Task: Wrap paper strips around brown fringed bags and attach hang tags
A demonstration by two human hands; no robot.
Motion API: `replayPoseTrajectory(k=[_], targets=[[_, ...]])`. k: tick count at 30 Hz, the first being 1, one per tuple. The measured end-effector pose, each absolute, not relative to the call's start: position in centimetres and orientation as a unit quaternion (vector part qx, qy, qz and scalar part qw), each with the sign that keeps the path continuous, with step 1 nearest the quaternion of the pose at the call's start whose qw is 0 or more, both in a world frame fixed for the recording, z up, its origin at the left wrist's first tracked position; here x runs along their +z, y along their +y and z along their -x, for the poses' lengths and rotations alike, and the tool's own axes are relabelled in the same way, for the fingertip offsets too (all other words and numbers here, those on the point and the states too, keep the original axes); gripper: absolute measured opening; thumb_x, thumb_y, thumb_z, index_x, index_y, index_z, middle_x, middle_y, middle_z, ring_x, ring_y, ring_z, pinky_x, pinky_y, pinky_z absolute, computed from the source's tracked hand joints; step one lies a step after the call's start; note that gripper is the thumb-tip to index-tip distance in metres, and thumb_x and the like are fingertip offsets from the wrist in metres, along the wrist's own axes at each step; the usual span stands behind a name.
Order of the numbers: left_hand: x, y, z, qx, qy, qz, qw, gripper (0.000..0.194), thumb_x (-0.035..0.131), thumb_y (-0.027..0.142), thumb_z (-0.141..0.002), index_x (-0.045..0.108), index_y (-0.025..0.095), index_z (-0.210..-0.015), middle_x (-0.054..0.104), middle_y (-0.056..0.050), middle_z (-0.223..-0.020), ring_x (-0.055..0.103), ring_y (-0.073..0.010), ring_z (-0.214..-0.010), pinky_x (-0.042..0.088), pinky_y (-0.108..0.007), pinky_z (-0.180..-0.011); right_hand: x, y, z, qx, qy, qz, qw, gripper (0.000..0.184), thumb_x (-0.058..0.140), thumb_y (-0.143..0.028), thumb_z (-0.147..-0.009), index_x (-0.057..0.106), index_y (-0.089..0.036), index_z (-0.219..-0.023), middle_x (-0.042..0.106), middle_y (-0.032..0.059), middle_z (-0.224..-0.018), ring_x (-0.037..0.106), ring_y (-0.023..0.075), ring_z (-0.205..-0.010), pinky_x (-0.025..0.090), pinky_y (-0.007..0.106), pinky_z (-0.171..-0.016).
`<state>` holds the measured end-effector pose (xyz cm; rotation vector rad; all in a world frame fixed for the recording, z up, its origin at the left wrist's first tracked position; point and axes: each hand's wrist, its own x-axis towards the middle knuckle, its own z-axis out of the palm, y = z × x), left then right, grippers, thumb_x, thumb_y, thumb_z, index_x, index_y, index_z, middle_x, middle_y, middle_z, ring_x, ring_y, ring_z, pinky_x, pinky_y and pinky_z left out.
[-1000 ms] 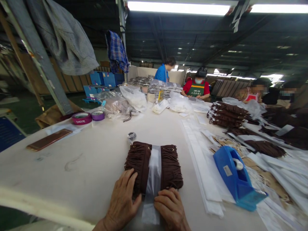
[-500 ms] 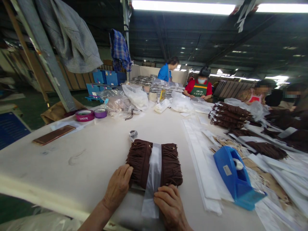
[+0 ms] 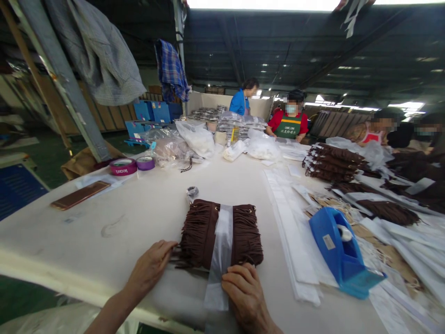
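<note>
Head view: magenta tape roll (image 3: pixel 123 171) bears white lettering, apparently "kari"; co-worker's green apron (image 3: pixel 289 128) reads "OMLUN". Left hand (image 3: pixel 150 265) low, palm down, fingers bunched at left fringe of brown bag (image 3: pixel 200 232); grip cannot be determined. Right hand (image 3: pixel 245 292) curled, fingers against translucent strip (image 3: pixel 222 246), grip unclear. Bag lies on desk (image 3: pixel 149 199), just beyond right fingers, strip across middle.

From here, the fringed brown bundle (image 3: pixel 198 232) looks matt and suede-like to me, rough with strands, its eyelets (image 3: pixel 250 210) shiny metal. I see a smooth, translucent plastic-looking strip (image 3: pixel 223 232) across it. The table (image 3: pixel 146 208) is pale and smooth, the tape dispenser (image 3: pixel 321 227) blue plastic, the plaid garment (image 3: pixel 170 69) soft cloth.
</note>
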<state>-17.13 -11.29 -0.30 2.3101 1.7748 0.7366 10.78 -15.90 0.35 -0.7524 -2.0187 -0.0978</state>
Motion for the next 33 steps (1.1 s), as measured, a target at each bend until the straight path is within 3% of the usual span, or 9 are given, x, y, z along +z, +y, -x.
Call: replayPoseTrajectory(k=[2, 6, 12, 20, 23, 28, 31, 33], targets=[[0.0, -11.2, 17.9, 0.27, 0.584, -0.761, 0.086, 0.025, 0.037, 0.026, -0.082, 0.061, 0.023, -0.087, 0.065, 0.0, -0.08, 0.063, -0.0145, -0.076, 0.051, -0.025, -0.07, 0.5, -15.9, -10.8, -0.043, -0.826, 0.307, 0.471, 0.034, 0.028, -0.018, -0.094, 0.061, -0.016, -0.085, 0.067, 0.0017, -0.08, 0.055, 0.015, -0.085, 0.032, 0.031, -0.081], [1.0, -11.5, 17.9, 0.345, 0.576, -0.74, 0.028, 0.023, 0.039, 0.03, -0.083, 0.06, 0.02, -0.086, 0.065, -0.002, -0.078, 0.063, -0.015, -0.071, 0.052, -0.024, -0.065, 0.6, -15.8, -10.8, -0.051, -0.824, 0.298, 0.478, 0.033, 0.029, -0.017, -0.094, 0.06, -0.015, -0.085, 0.067, 0.002, -0.078, 0.055, 0.0144, -0.084, 0.033, 0.031, -0.079], [2.7, -11.8, 12.9, 0.332, 0.414, -0.837, -0.135, 0.036, 0.034, 0.005, -0.08, 0.057, 0.02, -0.104, 0.06, -0.007, -0.106, 0.055, -0.0181, -0.098, 0.048, -0.03, -0.082, 0.4, -15.6, -10.7, -0.058, -0.821, 0.299, 0.482, 0.032, 0.031, -0.018, -0.094, 0.06, -0.015, -0.081, 0.067, 0.0011, -0.078, 0.054, 0.014, -0.084, 0.032, 0.03, -0.08], [2.6, -10.9, 14.2, 0.236, 0.423, -0.861, -0.155, 0.023, 0.039, 0.003, -0.074, 0.054, 0.019, -0.066, 0.059, -0.003, -0.073, 0.052, -0.0175, -0.068, 0.042, -0.029, -0.062, 0.2, -15.7, -10.8, -0.05, -0.826, 0.302, 0.473, 0.033, 0.03, -0.019, -0.095, 0.06, -0.015, -0.082, 0.067, 0.0013, -0.08, 0.055, 0.0141, -0.085, 0.031, 0.03, -0.082], [1.1, -11.3, 16.5, 0.248, 0.471, -0.841, -0.102, 0.028, 0.038, 0.004, -0.07, 0.059, 0.021, -0.066, 0.062, -0.002, -0.076, 0.055, -0.0176, -0.07, 0.042, -0.029, -0.062, 0.0, -15.7, -10.9, -0.046, -0.829, 0.302, 0.469, 0.033, 0.029, -0.019, -0.094, 0.06, -0.015, -0.083, 0.067, 0.0014, -0.081, 0.056, 0.0143, -0.085, 0.032, 0.03, -0.082], [0.4, -11.3, 17.6, 0.478, 0.586, -0.607, 0.244, 0.02, 0.05, 0.024, -0.066, 0.065, 0.02, -0.079, 0.067, -0.005, -0.096, 0.061, -0.0232, -0.09, 0.049, -0.032, -0.073, -0.1, -15.6, -10.9, -0.05, -0.824, 0.305, 0.474, 0.031, 0.031, -0.018, -0.093, 0.06, -0.015, -0.083, 0.067, 0.0021, -0.079, 0.056, 0.014, -0.084, 0.034, 0.031, -0.08], [2.7, -10.8, 15.2, 0.549, 0.629, -0.504, 0.22, 0.033, 0.056, 0.035, -0.068, 0.062, 0.019, -0.095, 0.066, -0.005, -0.093, 0.062, -0.0212, -0.08, 0.051, -0.032, -0.07, -0.1, -15.6, -10.9, -0.056, -0.826, 0.303, 0.472, 0.031, 0.031, -0.019, -0.093, 0.06, -0.015, -0.085, 0.067, 0.0023, -0.079, 0.056, 0.0141, -0.084, 0.035, 0.031, -0.079], [4.3, -10.6, 12.5, 0.496, 0.578, -0.629, 0.157, 0.032, 0.055, 0.033, -0.074, 0.059, 0.021, -0.103, 0.065, -0.004, -0.097, 0.061, -0.0184, -0.078, 0.051, -0.032, -0.074, -0.1, -15.7, -10.9, -0.054, -0.829, 0.308, 0.463, 0.032, 0.03, -0.02, -0.093, 0.06, -0.016, -0.085, 0.067, 0.002, -0.08, 0.056, 0.0142, -0.085, 0.036, 0.032, -0.079]])
